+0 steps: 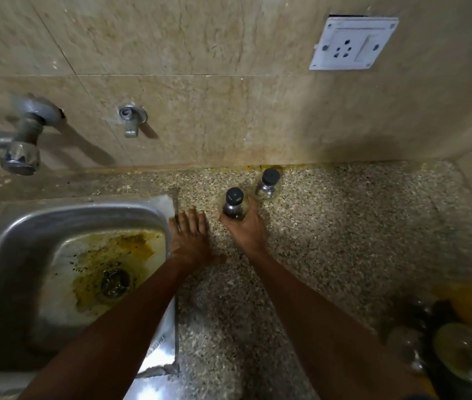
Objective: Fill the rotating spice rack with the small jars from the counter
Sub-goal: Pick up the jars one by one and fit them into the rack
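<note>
Your right hand (245, 228) grips dark-lidded spice jar (234, 204); left hand (190, 241) flat, fingers straight, on worktop (344, 226); second jar (269, 183) just beyond.

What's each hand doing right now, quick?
Left hand: open, fingers flat on the counter beside the sink.
Right hand: closed around a jar, with a second jar standing free behind it.

The sink (12, 255) lies left in the surface (344, 241). Two jars stand near the wall: one (268, 183) behind, the other (233, 204) just before it, leftward.
</note>
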